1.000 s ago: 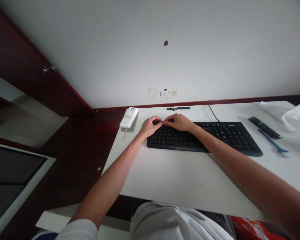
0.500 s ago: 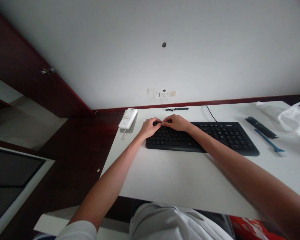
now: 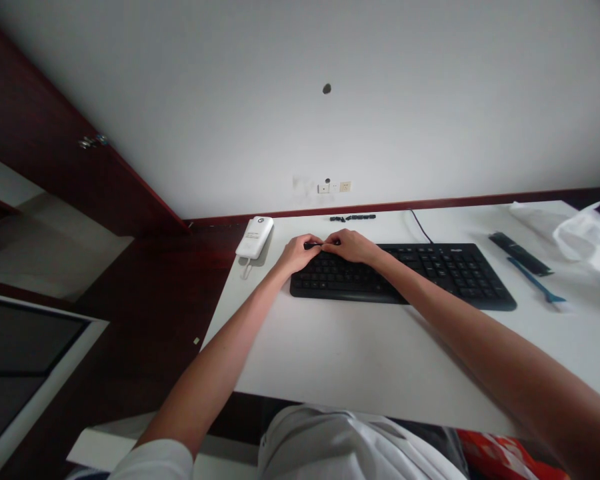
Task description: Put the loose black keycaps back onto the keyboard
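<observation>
A black keyboard (image 3: 340, 291) lies on the white table, its cable running off the back. My left hand (image 3: 300, 252) rests at the keyboard's upper left corner, thumb and fingers curled into a pinch. Against it, my right hand (image 3: 351, 247) is also closed, its fingertips meeting those of the left over the top row of keys. Whatever the fingertips hold is too small and too covered to make out. Behind the hands, several small black keycaps (image 3: 357, 218) lie in a row near the table's back edge.
On the left of the white table (image 3: 320, 353) lies a white power bank (image 3: 255, 237) with a short cable. To the right are a black strip (image 3: 520, 253), a blue brush (image 3: 537, 280) and a crumpled white plastic bag (image 3: 580, 233). A wall stands behind the table.
Both hands stay at the keyboard's upper left corner, with only slight finger movement. The whole view has shifted very slightly.
</observation>
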